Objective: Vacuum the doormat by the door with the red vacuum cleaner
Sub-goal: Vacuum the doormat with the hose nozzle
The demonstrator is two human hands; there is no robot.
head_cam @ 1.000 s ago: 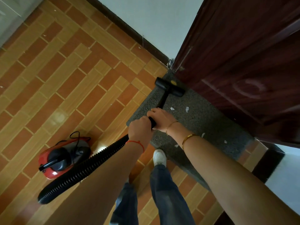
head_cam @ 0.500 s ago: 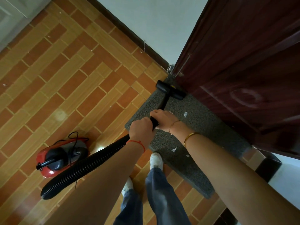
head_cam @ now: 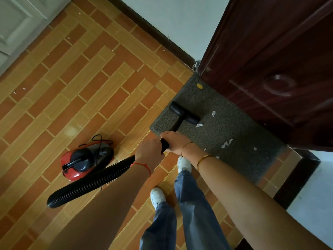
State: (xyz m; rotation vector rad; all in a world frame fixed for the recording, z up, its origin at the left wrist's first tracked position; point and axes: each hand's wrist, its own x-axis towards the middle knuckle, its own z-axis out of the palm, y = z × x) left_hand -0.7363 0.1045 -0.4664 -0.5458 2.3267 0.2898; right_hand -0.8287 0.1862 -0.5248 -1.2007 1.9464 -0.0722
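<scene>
A dark grey doormat (head_cam: 225, 134) lies along the foot of a dark red door (head_cam: 281, 65). Several white paper scraps (head_cam: 226, 143) and a yellow spot (head_cam: 199, 85) sit on it. The black nozzle head (head_cam: 184, 112) of the vacuum rests on the mat's left part. My left hand (head_cam: 148, 147) and my right hand (head_cam: 173, 142) both grip the black wand (head_cam: 164, 144), left behind right. A black ribbed hose (head_cam: 90, 183) loops back to the red vacuum cleaner (head_cam: 81, 162) on the tiled floor at my left.
Orange and tan floor tiles (head_cam: 81, 87) spread to the left, with small white specks. A dark skirting board (head_cam: 155, 33) runs under the pale wall. My two feet in white shoes (head_cam: 183, 164) stand just off the mat's near edge.
The nozzle head has drawn back from the door corner toward me along the mat, uncovering the yellow spot. Both hands have kept their grip on the wand.
</scene>
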